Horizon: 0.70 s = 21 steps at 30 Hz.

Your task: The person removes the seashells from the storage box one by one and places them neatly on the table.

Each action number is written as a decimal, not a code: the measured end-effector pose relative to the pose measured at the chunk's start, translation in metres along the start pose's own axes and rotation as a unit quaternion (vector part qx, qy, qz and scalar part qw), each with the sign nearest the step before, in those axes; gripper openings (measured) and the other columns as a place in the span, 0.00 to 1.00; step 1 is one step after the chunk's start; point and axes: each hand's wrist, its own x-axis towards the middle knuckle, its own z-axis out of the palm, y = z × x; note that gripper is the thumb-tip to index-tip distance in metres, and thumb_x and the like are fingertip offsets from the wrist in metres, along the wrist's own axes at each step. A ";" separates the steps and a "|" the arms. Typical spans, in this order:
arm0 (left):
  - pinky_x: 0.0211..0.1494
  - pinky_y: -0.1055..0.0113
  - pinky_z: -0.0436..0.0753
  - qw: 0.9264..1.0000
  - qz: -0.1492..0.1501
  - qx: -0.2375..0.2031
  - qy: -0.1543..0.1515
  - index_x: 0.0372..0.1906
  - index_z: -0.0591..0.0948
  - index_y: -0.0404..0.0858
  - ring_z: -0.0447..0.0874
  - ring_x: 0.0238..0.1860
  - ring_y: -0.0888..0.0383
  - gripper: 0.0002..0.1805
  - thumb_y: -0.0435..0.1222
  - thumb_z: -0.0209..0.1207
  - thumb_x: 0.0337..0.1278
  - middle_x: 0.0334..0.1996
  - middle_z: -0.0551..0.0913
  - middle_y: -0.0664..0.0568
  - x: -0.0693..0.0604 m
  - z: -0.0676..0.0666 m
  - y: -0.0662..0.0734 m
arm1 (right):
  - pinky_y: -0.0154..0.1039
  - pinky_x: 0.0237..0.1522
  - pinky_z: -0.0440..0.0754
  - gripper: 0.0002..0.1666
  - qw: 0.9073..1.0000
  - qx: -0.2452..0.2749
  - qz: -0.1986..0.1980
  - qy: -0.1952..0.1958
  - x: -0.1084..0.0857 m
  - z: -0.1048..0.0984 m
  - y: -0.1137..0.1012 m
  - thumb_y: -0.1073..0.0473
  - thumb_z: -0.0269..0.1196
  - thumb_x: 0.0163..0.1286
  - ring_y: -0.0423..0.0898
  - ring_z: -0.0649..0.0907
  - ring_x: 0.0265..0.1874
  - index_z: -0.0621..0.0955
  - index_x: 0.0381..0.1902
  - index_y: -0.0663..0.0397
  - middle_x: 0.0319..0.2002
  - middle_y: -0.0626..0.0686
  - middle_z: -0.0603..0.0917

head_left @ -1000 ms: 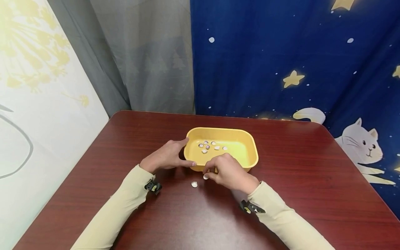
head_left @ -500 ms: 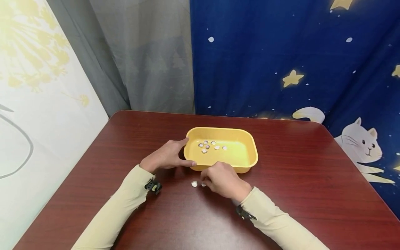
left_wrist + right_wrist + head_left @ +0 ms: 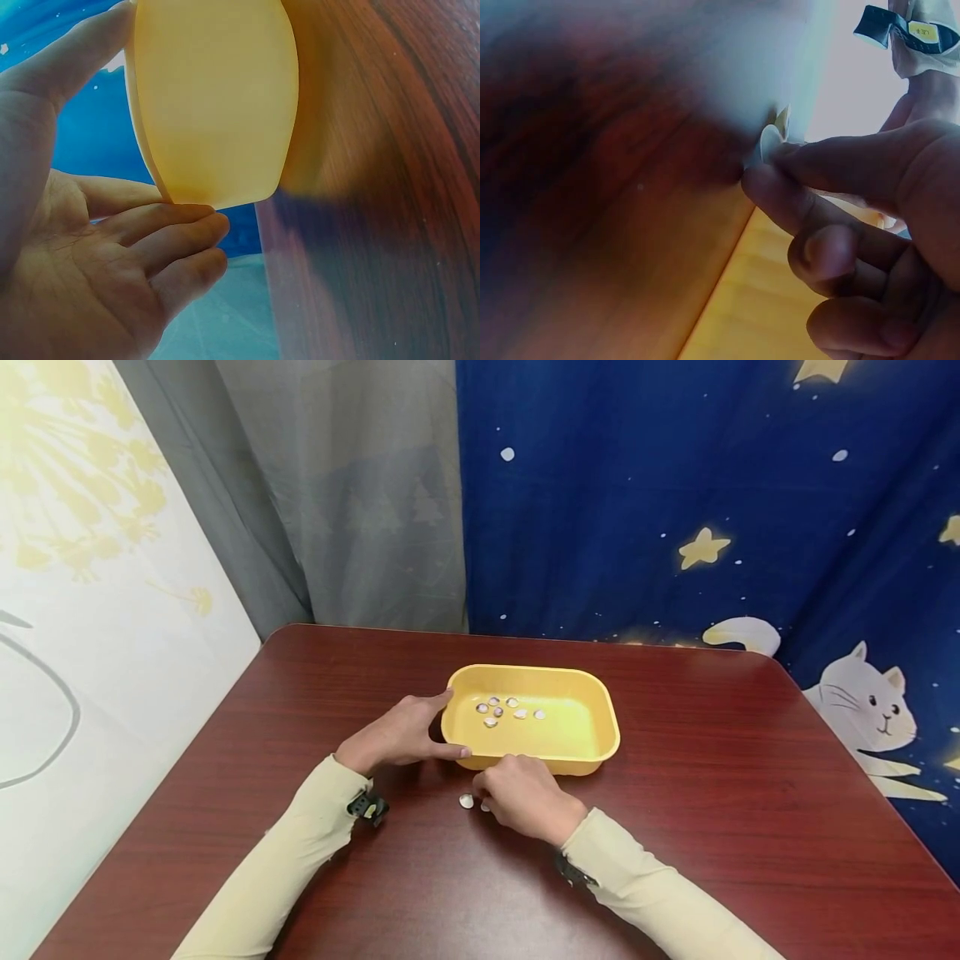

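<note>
In the head view a yellow tray point(image 3: 570, 762) stands on the table, several small pale shells point(image 3: 521, 714) lying in its left half. The left hand point(image 3: 401, 735) rests at the tray's left end, thumb on the front rim and fingertips at the left wall; the left wrist view shows the hand point(image 3: 112, 247) with its fingers extended along the tray wall point(image 3: 217, 105). In front of the tray, the right hand point(image 3: 528, 797) pinches a small pale shell point(image 3: 769, 142) between thumb and index finger, low over the table. Another shell point(image 3: 466, 801) lies just left of those fingers.
The dark red wooden table point(image 3: 750, 777) extends around the tray. Behind it hang a grey curtain point(image 3: 375, 485) and a blue curtain point(image 3: 600, 510) with stars and a cat. A white patterned surface point(image 3: 112, 652) is at the left.
The right hand has moved down and to the left from the tray's front rim, with the shell at its fingertips, nearer the loose shell. The left hand and tray have stayed in place.
</note>
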 end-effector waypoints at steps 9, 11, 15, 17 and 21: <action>0.69 0.53 0.77 1.000 -0.005 0.001 -0.005 0.78 0.57 0.33 0.77 0.65 0.52 0.61 0.65 0.68 0.49 0.73 0.71 0.41 0.001 0.000 0.000 | 0.38 0.16 0.73 0.09 1.000 0.000 0.011 0.014 0.002 0.003 -0.001 0.58 0.74 0.55 0.43 0.79 0.16 0.86 0.20 0.40 0.17 0.40 0.82; 0.69 0.53 0.77 1.000 -0.008 -0.002 -0.006 0.79 0.57 0.34 0.78 0.65 0.52 0.61 0.64 0.68 0.48 0.73 0.71 0.41 0.000 0.000 0.001 | 0.38 0.16 0.72 0.10 1.000 0.000 0.012 0.016 0.002 0.004 -0.001 0.58 0.74 0.55 0.43 0.78 0.16 0.85 0.19 0.40 0.16 0.40 0.81; 0.68 0.53 0.78 1.000 -0.011 -0.004 -0.007 0.79 0.57 0.35 0.78 0.63 0.53 0.61 0.64 0.69 0.48 0.72 0.72 0.42 0.000 -0.001 0.000 | 0.37 0.15 0.71 0.11 1.000 0.002 0.013 0.020 0.002 0.005 0.000 0.58 0.74 0.55 0.42 0.77 0.15 0.84 0.18 0.40 0.15 0.40 0.80; 0.67 0.53 0.79 1.000 -0.011 -0.002 -0.006 0.79 0.57 0.35 0.78 0.63 0.53 0.61 0.64 0.69 0.48 0.71 0.72 0.42 0.000 -0.001 0.000 | 0.37 0.15 0.71 0.11 1.000 0.002 0.013 0.021 0.002 0.005 0.000 0.58 0.74 0.55 0.43 0.77 0.15 0.84 0.17 0.40 0.14 0.41 0.80; 0.67 0.53 0.79 1.000 -0.010 0.000 -0.007 0.79 0.57 0.35 0.79 0.62 0.53 0.60 0.64 0.68 0.48 0.71 0.73 0.41 0.000 -0.001 -0.001 | 0.38 0.15 0.71 0.11 1.000 0.003 0.013 0.021 0.002 0.005 -0.001 0.58 0.73 0.55 0.43 0.77 0.15 0.84 0.17 0.41 0.14 0.41 0.80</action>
